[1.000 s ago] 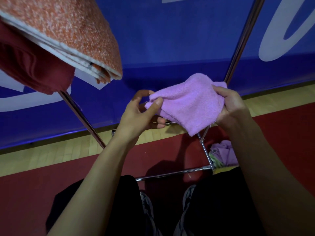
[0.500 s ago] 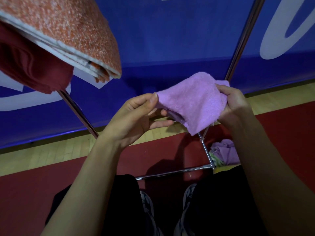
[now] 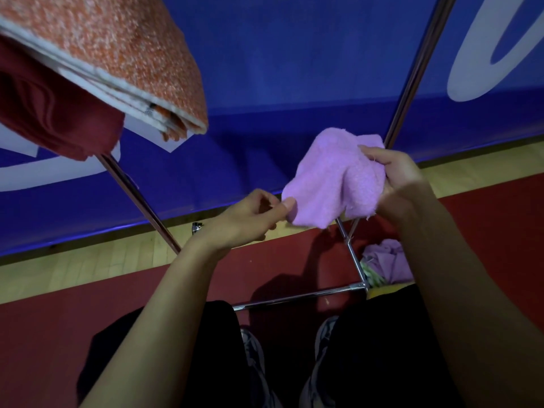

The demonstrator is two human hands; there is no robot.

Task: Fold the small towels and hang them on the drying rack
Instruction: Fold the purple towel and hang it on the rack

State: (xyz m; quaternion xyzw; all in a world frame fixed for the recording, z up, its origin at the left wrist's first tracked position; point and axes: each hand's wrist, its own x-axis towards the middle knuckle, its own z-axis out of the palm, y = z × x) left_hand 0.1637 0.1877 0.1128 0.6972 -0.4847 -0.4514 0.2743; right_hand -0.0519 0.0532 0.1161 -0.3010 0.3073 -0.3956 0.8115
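A person stands and looks down at two bare arms and a small purple towel (image 3: 332,178) held up in the air in front of them. The right hand (image 3: 394,178) has its fingers curled round the right side of the towel, so that side is bunched up in its grip. The left hand (image 3: 250,216) pinches the low left corner of the same towel between thumb and fingers. The towel hangs soft and wrinkled between the two hands (it is not flat). Behind the towel stands the drying rack (image 3: 412,83), made of thin shiny metal bars. One bar slants up on the right, one slants up on the left, and two more lie low near the floor and meet at a corner. High on the left, an orange towel (image 3: 117,54) hangs folded over the rack, and a dark red towel (image 3: 53,113) hangs just under it, touching it. Down on the floor (image 3: 88,304), just beside the rack's low corner, lies a pile of more purple cloth (image 3: 388,263) with a bit of green under it. The floor is red close by and pale wood farther off. A big blue banner (image 3: 294,69) with white shapes fills the back. The person's dark trousers and grey shoes (image 3: 253,357) show at the bottom.
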